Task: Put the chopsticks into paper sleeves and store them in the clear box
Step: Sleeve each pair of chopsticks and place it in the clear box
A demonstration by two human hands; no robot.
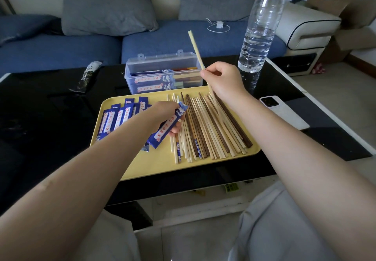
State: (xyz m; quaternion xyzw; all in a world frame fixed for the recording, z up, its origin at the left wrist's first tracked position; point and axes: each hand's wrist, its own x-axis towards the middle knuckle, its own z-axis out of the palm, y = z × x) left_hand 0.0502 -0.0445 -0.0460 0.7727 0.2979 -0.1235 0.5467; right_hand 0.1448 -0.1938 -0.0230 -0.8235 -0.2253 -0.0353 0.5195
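Counter [50, 102] is black and holds a yellow tray [162, 165], so the tray is my marker. Behind the tray stands the clear box [162, 71], with filled sleeves already inside. A tall bottle [258, 37] stands behind the tray's right corner, close to the right hand [223, 79]. That hand's fingers pinch one pale chopstick [196, 52], with its far end tipped up over the box. A swing of it could knock the bottle. Loose chopsticks [207, 126] lie on the right half of the tray. Over the tray's middle, the left hand [164, 114] holds a blue sleeve [168, 126], fingers curled around it. A hard squeeze could shut the sleeve's mouth, so the stick would miss or tear the paper.
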